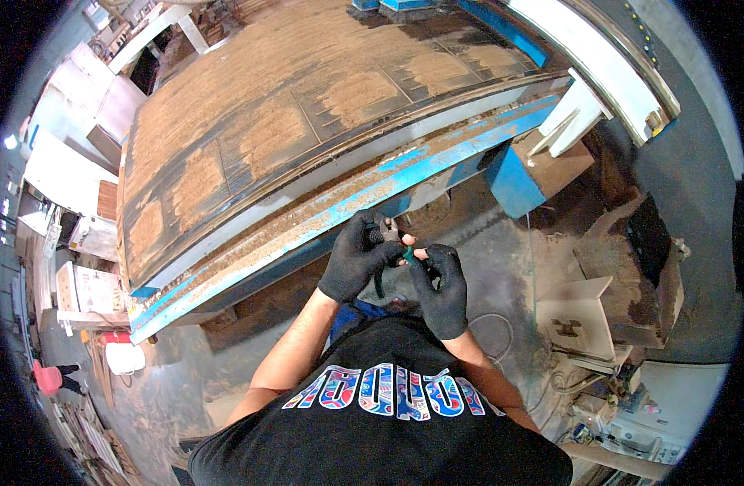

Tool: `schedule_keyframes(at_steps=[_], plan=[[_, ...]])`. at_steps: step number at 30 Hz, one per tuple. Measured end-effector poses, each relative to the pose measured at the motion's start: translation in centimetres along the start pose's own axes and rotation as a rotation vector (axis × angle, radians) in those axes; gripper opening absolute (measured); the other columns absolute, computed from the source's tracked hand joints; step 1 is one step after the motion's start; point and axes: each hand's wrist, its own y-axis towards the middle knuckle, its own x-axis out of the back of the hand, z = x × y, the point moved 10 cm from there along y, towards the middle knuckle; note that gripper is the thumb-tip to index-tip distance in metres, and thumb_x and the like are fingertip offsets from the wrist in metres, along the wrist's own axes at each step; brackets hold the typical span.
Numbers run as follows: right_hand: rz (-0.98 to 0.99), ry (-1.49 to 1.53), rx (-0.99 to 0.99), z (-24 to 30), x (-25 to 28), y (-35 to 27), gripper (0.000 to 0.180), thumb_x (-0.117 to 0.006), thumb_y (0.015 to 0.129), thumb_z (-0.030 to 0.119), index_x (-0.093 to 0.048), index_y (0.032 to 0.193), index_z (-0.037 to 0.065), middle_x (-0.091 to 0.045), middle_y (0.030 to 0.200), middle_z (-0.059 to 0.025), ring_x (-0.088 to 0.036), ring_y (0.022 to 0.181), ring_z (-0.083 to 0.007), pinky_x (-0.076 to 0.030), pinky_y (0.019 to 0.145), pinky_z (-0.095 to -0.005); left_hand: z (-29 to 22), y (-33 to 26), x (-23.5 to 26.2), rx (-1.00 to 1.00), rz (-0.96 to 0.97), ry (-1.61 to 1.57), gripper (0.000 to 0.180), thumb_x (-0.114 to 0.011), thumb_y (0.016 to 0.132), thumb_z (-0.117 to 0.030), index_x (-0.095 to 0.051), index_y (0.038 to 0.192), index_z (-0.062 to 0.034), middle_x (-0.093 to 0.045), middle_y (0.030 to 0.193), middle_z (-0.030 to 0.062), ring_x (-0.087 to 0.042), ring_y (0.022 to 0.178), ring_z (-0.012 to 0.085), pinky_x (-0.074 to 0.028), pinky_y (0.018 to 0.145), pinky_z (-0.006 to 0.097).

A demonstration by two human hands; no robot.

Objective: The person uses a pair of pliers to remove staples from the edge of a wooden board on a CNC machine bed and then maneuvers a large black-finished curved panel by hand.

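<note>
Both my hands wear black gloves with bare fingertips and are raised close together in front of my chest. A small green piece (408,255) sits between them, too small to name. My left hand (352,257) is closed, its fingers curled in at the piece's left side. On the other side my right hand (442,290) pinches at the same piece with thumb and finger. A dark strip (378,283) hangs below my left hand; what it belongs to is unclear.
Ahead stands a large machine bed (250,121) covered in brown dust, with a blue-edged rail (340,212) nearest me. A white and blue bracket (570,117) juts out at its right end. To the right are a dusty open box (623,267) and a pale panel (578,316).
</note>
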Motion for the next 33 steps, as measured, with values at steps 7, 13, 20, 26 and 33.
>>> schedule_keyframes(at_steps=[7,13,20,26,33], plan=[[-0.04,-0.01,0.022,0.0,0.3,-0.4,0.022,-0.059,0.08,-0.006,-0.055,0.101,0.001,-0.057,0.099,-0.0057,-0.055,0.094,-0.0126,-0.043,0.079,-0.024,-0.3,-0.5,-0.4,0.095,0.014,-0.093,0.029,-0.061,0.082,-0.001,-0.045,0.105,-0.0021,-0.057,0.095,0.0086,-0.06,0.096,0.0206,-0.053,0.075,0.031],[-0.015,-0.009,-0.013,0.5,0.4,-0.8,0.022,-0.059,0.081,-0.006,-0.055,0.101,0.0,-0.056,0.099,-0.0063,-0.055,0.094,-0.0132,-0.043,0.081,-0.024,0.3,-0.6,-0.1,0.066,0.004,-0.108,0.033,-0.056,0.082,-0.002,-0.041,0.112,-0.0052,-0.062,0.094,0.0125,-0.063,0.075,0.0219,-0.056,0.064,0.034],[-0.007,-0.035,0.009,1.1,0.7,-0.8,0.021,-0.059,0.081,-0.006,-0.055,0.101,0.0,-0.056,0.099,-0.0065,-0.055,0.093,-0.0131,-0.043,0.08,-0.0244,-0.5,-0.9,-0.8,0.101,0.034,-0.129,0.025,-0.061,0.081,-0.001,-0.046,0.101,-0.0045,-0.058,0.095,0.0098,-0.061,0.096,0.0214,-0.055,0.076,0.033],[-0.013,-0.171,0.092,2.0,0.9,-0.4,0.033,-0.063,0.076,-0.005,-0.052,0.107,0.001,-0.053,0.107,-0.0125,-0.053,0.104,-0.024,-0.042,0.088,-0.0316,0.9,-0.2,-0.3,0.049,-0.012,-0.048,0.025,-0.055,0.087,-0.005,-0.043,0.108,-0.0045,-0.061,0.102,0.0141,-0.062,0.084,0.0216,-0.055,0.072,0.034],[0.18,-0.215,0.313,3.7,-1.7,-0.1,0.045,-0.068,0.071,-0.002,-0.047,0.11,0.003,-0.048,0.116,-0.0167,-0.046,0.114,-0.0327,-0.038,0.095,-0.0386,2.9,0.0,0.5,-0.004,-0.063,-0.165,0.016,-0.054,0.088,-0.003,-0.045,0.102,-0.0047,-0.057,0.11,0.0156,-0.061,0.088,0.026,-0.055,0.076,0.038]])
